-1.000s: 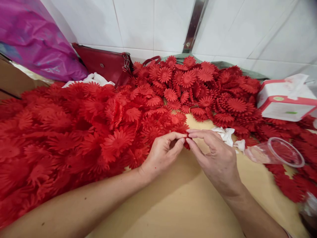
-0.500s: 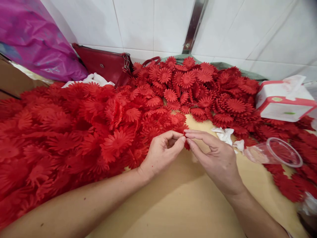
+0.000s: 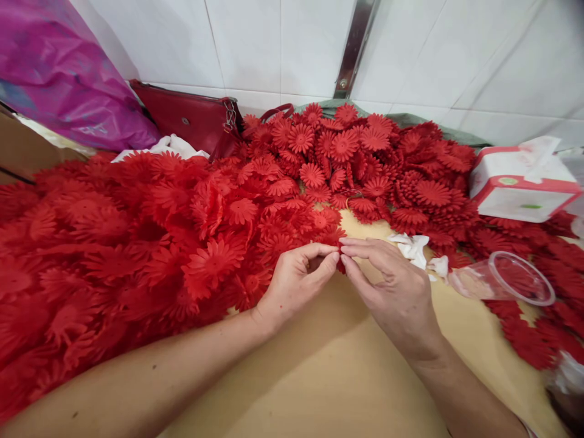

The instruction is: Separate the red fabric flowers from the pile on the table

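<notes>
My left hand [image 3: 298, 277] and my right hand [image 3: 395, 286] meet fingertip to fingertip above the tan table [image 3: 319, 371]. Each pinches thumb against fingers on a small red petal piece [image 3: 340, 265], mostly hidden by the fingertips. A large heap of bright red fabric flowers [image 3: 214, 261] lies beside and beneath my left forearm. Behind my hands rises a second pile of darker red flowers [image 3: 344, 146], some stacked together.
A red purse [image 3: 187, 118] and a purple plastic bag [image 3: 82, 79] stand at the back left. To the right are a tissue box [image 3: 524, 188], crumpled tissues [image 3: 413, 248] and a clear plastic cup [image 3: 502, 280] on its side. White tiles [image 3: 319, 48] form the wall.
The view has shifted very slightly. Less of the red piece shows below my fingertips, while both hands keep their pinch.
</notes>
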A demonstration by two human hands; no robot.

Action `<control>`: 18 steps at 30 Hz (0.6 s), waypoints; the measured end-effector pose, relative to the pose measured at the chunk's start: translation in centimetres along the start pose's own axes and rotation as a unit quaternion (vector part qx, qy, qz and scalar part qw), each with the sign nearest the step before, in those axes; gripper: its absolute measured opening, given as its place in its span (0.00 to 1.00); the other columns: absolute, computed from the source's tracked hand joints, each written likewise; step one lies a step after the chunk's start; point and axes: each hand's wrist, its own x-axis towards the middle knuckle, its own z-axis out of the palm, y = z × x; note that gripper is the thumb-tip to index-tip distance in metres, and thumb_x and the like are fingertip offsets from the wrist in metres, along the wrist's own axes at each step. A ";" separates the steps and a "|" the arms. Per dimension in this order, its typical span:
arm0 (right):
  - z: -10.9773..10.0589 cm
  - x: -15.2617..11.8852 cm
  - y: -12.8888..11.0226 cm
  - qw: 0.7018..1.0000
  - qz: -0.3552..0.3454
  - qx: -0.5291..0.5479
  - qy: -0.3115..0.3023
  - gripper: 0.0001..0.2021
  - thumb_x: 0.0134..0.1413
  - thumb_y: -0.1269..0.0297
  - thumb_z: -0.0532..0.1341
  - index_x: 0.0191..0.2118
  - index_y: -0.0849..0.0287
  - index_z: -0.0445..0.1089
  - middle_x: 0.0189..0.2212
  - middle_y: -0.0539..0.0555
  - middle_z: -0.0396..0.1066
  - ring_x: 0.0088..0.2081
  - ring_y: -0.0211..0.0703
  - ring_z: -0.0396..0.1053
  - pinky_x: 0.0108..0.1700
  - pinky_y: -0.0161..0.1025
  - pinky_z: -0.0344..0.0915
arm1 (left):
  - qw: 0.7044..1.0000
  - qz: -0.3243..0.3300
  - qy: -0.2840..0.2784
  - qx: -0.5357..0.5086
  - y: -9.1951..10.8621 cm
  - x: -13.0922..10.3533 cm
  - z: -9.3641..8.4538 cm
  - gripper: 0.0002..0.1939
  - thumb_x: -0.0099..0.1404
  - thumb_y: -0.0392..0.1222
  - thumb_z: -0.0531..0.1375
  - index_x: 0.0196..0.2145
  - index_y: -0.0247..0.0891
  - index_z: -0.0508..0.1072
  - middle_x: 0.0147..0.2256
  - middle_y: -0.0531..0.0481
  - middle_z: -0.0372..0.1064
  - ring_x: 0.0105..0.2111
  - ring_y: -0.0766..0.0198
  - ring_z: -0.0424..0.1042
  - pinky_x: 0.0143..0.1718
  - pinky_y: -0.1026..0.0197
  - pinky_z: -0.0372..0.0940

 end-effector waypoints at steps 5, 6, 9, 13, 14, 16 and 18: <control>-0.1 0.0 -0.1 1.000 -0.004 -0.010 -0.006 0.08 0.62 0.72 0.64 0.44 0.54 0.75 0.41 0.54 0.82 0.44 0.47 0.80 0.54 0.52 0.73 | 1.000 0.010 0.010 0.002 -0.1 0.0 0.1 0.10 0.68 0.42 0.62 0.38 0.35 0.82 0.36 0.49 0.80 0.36 0.64 0.75 0.43 0.63 0.68; -0.1 0.0 -0.2 1.000 -0.006 -0.012 -0.006 0.08 0.62 0.72 0.64 0.44 0.54 0.75 0.41 0.54 0.82 0.44 0.46 0.80 0.54 0.52 0.73 | 1.000 0.010 0.009 0.002 -0.1 0.0 0.1 0.10 0.68 0.42 0.62 0.38 0.35 0.82 0.36 0.49 0.80 0.36 0.64 0.75 0.43 0.63 0.68; -0.2 0.0 -0.2 1.000 -0.018 -0.019 -0.009 0.08 0.62 0.73 0.63 0.44 0.54 0.75 0.41 0.54 0.82 0.45 0.46 0.80 0.55 0.52 0.73 | 1.000 0.006 0.005 0.003 -0.1 0.0 0.1 0.10 0.68 0.42 0.62 0.38 0.35 0.82 0.36 0.48 0.80 0.36 0.64 0.75 0.43 0.63 0.69; -0.1 -0.1 0.0 1.000 -0.019 -0.021 -0.011 0.09 0.63 0.72 0.62 0.45 0.53 0.75 0.42 0.54 0.83 0.45 0.47 0.80 0.56 0.53 0.72 | 1.000 0.005 0.005 0.014 -0.1 0.0 0.1 0.11 0.67 0.43 0.62 0.38 0.35 0.82 0.36 0.47 0.81 0.36 0.63 0.76 0.43 0.62 0.69; -0.1 -0.1 0.0 1.000 -0.016 -0.020 -0.010 0.08 0.63 0.72 0.62 0.45 0.53 0.75 0.42 0.54 0.83 0.45 0.47 0.80 0.56 0.54 0.72 | 1.000 0.006 0.007 0.016 -0.1 0.0 0.1 0.11 0.68 0.43 0.62 0.38 0.35 0.82 0.36 0.47 0.81 0.36 0.63 0.76 0.43 0.62 0.69; 0.0 -0.1 0.0 1.000 -0.015 -0.020 -0.008 0.08 0.63 0.72 0.62 0.44 0.53 0.75 0.41 0.54 0.83 0.44 0.47 0.81 0.56 0.54 0.72 | 1.000 0.008 0.008 0.016 -0.1 0.0 0.1 0.11 0.68 0.43 0.62 0.38 0.35 0.82 0.36 0.48 0.81 0.36 0.63 0.76 0.43 0.62 0.69; 0.0 -0.1 0.0 0.999 -0.019 -0.025 -0.009 0.08 0.63 0.72 0.62 0.44 0.54 0.75 0.42 0.54 0.83 0.45 0.46 0.80 0.56 0.53 0.72 | 1.000 0.005 0.007 0.013 -0.1 0.0 0.1 0.11 0.68 0.43 0.62 0.38 0.35 0.82 0.36 0.48 0.81 0.36 0.63 0.76 0.43 0.62 0.69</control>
